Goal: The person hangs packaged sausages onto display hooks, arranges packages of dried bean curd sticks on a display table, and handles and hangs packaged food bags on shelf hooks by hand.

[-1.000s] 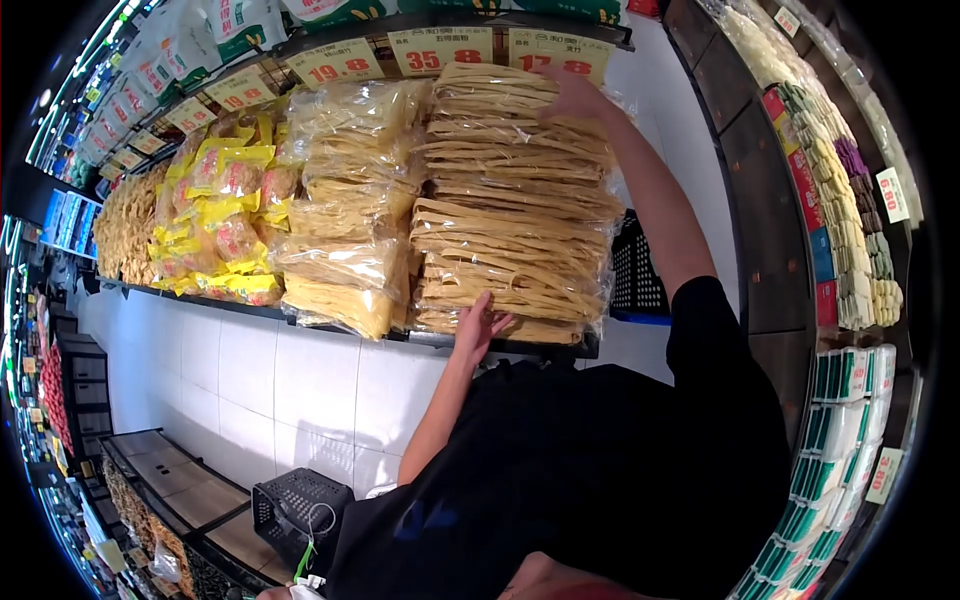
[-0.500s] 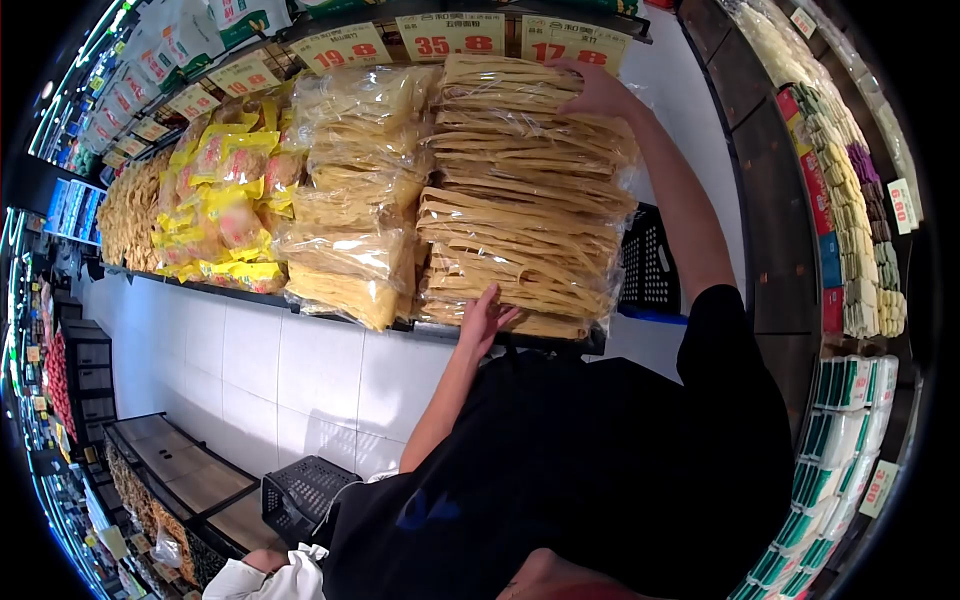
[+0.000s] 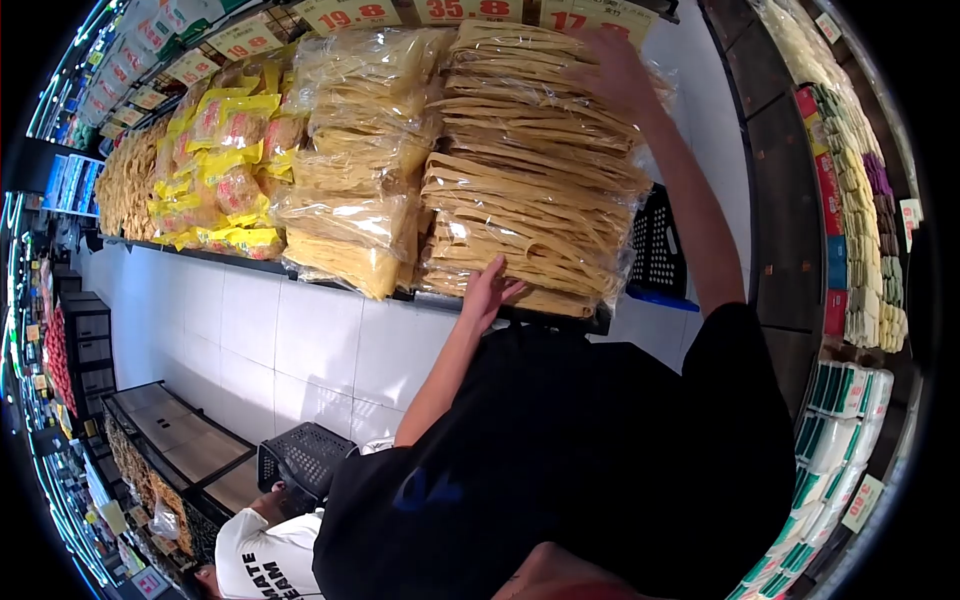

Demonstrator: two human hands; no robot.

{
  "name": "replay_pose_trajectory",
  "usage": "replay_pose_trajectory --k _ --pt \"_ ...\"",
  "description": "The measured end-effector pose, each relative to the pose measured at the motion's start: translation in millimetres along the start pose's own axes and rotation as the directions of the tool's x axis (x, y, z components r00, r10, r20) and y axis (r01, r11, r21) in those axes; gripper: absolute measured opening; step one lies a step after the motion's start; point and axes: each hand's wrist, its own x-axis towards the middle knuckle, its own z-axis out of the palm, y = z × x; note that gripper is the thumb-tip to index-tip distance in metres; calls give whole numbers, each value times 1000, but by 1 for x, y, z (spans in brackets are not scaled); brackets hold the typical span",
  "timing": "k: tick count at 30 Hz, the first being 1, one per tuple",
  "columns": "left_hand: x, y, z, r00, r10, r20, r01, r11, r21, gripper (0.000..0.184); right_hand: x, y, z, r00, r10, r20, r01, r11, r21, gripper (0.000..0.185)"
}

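Clear plastic bags of dried tofu sticks (image 3: 540, 190) lie stacked on the display stand in front of me. My left hand (image 3: 488, 295) rests against the near edge of this stack, index finger stretched out and thumb apart. At the far right of the same stack is my right hand (image 3: 615, 70), over or against the upper bags. Motion smears its fingers, so I cannot make out whether it grips a bag. Price signs (image 3: 470, 10) stand along the back of the stand, just beyond the bags.
Clear bags of paler sticks (image 3: 360, 160) and yellow packets (image 3: 235, 150) lie to the left. A black basket (image 3: 655, 250) is beyond the stand's right side. At lower left, a person in a white shirt (image 3: 265, 555) has a hand near another dark basket (image 3: 305, 455). Shelves (image 3: 845, 430) line the right.
The view has tilted, so the stand sits higher in it. My right hand has blurred with motion at the far right bags. My left hand stays at the near edge.
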Motion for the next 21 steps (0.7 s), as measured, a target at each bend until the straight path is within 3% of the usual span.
replay_pose_trajectory --k 2,4,6,7,9,12,16,19,21 --pt "1 0 -1 1000 -3 8 3 1000 7 20 -28 -54 -17 971 27 237 -82 971 226 63" --pt "2 -1 -4 1000 -10 13 10 1000 17 22 -54 -102 -21 743 -33 668 -344 837 425 65" --pt "6 -2 -6 1000 -7 21 7 1000 -11 37 -101 -113 19 718 -196 668 -183 873 453 69" --pt "4 -1 -5 1000 -6 20 6 1000 -8 37 -115 -123 25 719 -196 667 -184 872 454 69" --pt "0 4 1 1000 -10 28 10 1000 3 38 -134 -141 33 754 0 657 -191 957 219 73" --pt "2 2 0 1000 -1 12 1 1000 7 40 -142 -132 52 829 96 551 -294 913 284 77" --pt "1 4 2 1000 5 7 -5 1000 18 42 -140 -127 55 810 109 576 -328 899 290 74" --pt "3 3 1 1000 -15 15 15 1000 9 43 -138 -115 59 832 85 548 -365 827 427 64" --pt "1 4 6 1000 -5 -7 5 1000 20 27 -135 -111 49 846 121 519 -370 834 409 58"
